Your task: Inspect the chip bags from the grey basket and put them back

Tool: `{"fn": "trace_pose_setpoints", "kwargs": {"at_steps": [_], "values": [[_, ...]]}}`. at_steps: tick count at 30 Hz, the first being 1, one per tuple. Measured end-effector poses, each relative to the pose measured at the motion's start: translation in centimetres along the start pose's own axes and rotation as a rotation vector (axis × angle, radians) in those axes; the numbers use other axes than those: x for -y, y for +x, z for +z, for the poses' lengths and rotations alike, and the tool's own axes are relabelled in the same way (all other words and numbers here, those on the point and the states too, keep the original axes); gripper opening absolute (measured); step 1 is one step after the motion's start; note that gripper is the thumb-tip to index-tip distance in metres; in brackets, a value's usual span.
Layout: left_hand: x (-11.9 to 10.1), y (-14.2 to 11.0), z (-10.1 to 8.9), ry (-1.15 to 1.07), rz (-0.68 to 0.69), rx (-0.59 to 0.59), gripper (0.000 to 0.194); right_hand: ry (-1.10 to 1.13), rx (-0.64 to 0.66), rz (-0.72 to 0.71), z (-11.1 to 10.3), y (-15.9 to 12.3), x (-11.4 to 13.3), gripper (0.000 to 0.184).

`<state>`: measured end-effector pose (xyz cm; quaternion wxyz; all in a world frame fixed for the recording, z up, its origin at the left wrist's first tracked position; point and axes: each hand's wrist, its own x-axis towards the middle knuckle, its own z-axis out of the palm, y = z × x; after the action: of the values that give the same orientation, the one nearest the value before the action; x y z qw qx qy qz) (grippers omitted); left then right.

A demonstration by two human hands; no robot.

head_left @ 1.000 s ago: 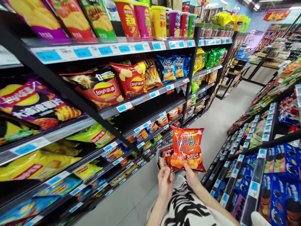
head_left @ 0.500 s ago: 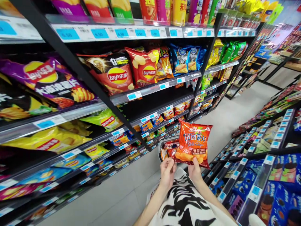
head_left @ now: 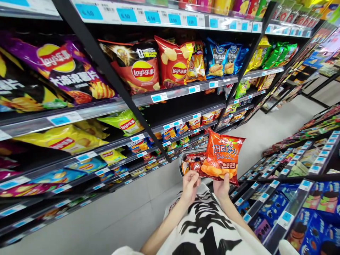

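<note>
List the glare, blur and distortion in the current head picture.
Head view: the glossy red foil chip bag shows small highlights, its large print readable; head view: the blue rectangular packs at lower right look soft; head view: the black metal shelf upright slants steeply, probably from camera tilt and wide-angle stretch.

The red chip bag [head_left: 224, 156] hides part of the basket [head_left: 181, 165]; the top edge crops the canisters [head_left: 222, 6].

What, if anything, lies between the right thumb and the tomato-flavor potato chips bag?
Nothing: in the head view, the thumb of the right hand lies directly on the lower front of the tomato-flavor potato chips bag.
</note>
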<state>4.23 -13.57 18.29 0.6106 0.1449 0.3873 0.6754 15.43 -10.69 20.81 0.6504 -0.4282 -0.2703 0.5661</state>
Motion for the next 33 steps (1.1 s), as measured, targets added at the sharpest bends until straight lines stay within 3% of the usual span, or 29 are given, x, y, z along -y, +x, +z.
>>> {"fn": "trace_pose_setpoints", "kwargs": {"at_steps": [8, 13, 33], "values": [[0.3, 0.2, -0.6, -0.042, -0.034, -0.063, 0.047, -0.012, -0.038, 0.045, -1.1, -0.2, -1.4, 0.078], [0.5, 0.4, -0.9, -0.081, -0.037, -0.076, 0.045, -0.033, 0.02, 0.075, -1.9, -0.3, -1.9, 0.072], [0.7, 0.5, -0.9, -0.033, -0.038, -0.102, 0.046, 0.008, 0.012, 0.081, -2.4, -0.3, -2.1, 0.066]]}}
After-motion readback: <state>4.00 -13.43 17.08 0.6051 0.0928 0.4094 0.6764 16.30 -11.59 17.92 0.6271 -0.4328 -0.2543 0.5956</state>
